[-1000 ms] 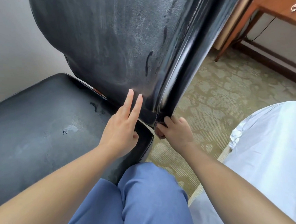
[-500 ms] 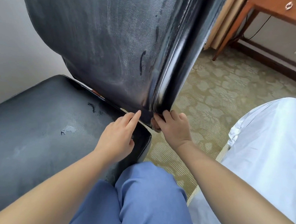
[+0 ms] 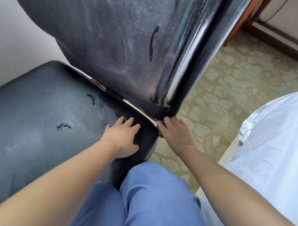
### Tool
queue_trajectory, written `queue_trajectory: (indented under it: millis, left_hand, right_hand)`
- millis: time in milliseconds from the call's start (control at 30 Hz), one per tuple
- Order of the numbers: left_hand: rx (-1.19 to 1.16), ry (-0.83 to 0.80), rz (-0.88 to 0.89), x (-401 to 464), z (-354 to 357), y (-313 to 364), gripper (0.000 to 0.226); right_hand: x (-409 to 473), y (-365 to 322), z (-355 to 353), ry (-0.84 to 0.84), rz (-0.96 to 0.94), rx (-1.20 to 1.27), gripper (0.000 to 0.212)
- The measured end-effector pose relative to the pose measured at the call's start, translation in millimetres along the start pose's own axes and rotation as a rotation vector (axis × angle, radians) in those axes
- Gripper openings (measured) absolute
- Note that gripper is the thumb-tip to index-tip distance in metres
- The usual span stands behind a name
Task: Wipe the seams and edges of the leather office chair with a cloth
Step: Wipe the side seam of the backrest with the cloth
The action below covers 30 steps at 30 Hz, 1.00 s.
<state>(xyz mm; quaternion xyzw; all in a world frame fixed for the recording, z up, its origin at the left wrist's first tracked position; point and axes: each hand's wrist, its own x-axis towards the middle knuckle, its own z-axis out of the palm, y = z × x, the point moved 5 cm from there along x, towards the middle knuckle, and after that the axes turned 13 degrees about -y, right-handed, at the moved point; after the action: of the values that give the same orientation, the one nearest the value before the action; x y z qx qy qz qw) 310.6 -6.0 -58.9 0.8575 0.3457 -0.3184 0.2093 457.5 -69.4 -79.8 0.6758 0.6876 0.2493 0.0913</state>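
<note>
Both hands are seen at the lower corner of the black leather chair. The left hand (image 3: 123, 137) is laid flat on the seat (image 3: 38, 122), fingers straight and slightly spread, nothing being held. The right hand (image 3: 175, 134) is curled at the bottom corner of the backrest (image 3: 114, 40), where backrest and seat nearly meet; its fingertips are tucked under that corner, and a small pale scrap is glimpsed there, though whether a cloth is gripped cannot be told.

No brand, label or readable writing is shown anywhere on the chair or around it.

The chair fills the frame from 9 o'clock round to 1 o'clock. The backrest is stood upright, its long axis running from 6 towards 12 o'clock, with its glossy rolled side edge (image 3: 193, 54) leaning up towards 1 o'clock. The seat is spread out towards 8 o'clock, its long axis lying roughly from 3 to 9 o'clock. Grey smears and several dark scuff marks (image 3: 153, 42) are seen on both leather faces.

At 3 o'clock a white sheet (image 3: 274, 148) is draped over something rounded. Patterned carpet (image 3: 235, 80) is shown between it and the chair, at 2 o'clock. Blue trouser legs (image 3: 147, 201) are seen at 6 o'clock, just beside the seat's front corner. At 1 o'clock, a wooden furniture leg (image 3: 239, 27) and a dark skirting board (image 3: 281, 46) are partly visible.
</note>
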Motion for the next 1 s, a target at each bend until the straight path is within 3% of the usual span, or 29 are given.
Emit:
queue_trajectory:
  millis: [67,167,333,467,500,600,733,1000]
  left_hand:
    - [-0.001,-0.028,-0.002,0,-1,0,0.071]
    - [0.014,-0.095,-0.017,0,0,1,0.083]
    - [0.04,-0.154,-0.051,-2,1,5,0.106]
    - [0.023,-0.141,-0.059,-1,-1,9,0.104]
    - [0.01,-0.137,-0.059,-1,-1,10,0.103]
    - [0.006,-0.133,-0.065,1,0,11,0.106]
    - [0.053,-0.133,-0.077,5,1,10,0.115]
    - [0.062,-0.133,-0.091,5,0,10,0.117]
  right_hand:
    - [0,6,-7,0.059,0.04,0.059,0.039]
    - [-8,13,-22,0.153,0.052,0.083,0.026]
    - [-5,35,-42,0.235,0.111,0.102,0.032]
    - [-9,26,-31,0.146,-0.006,0.075,0.056]
    - [-10,23,-23,0.109,-0.026,0.049,0.056]
    - [-8,11,0,-0.01,-0.09,-0.074,0.029]
    - [-8,-4,23,-0.228,-0.191,-0.179,0.03]
    - [-7,6,11,-0.181,-0.167,-0.16,0.024]
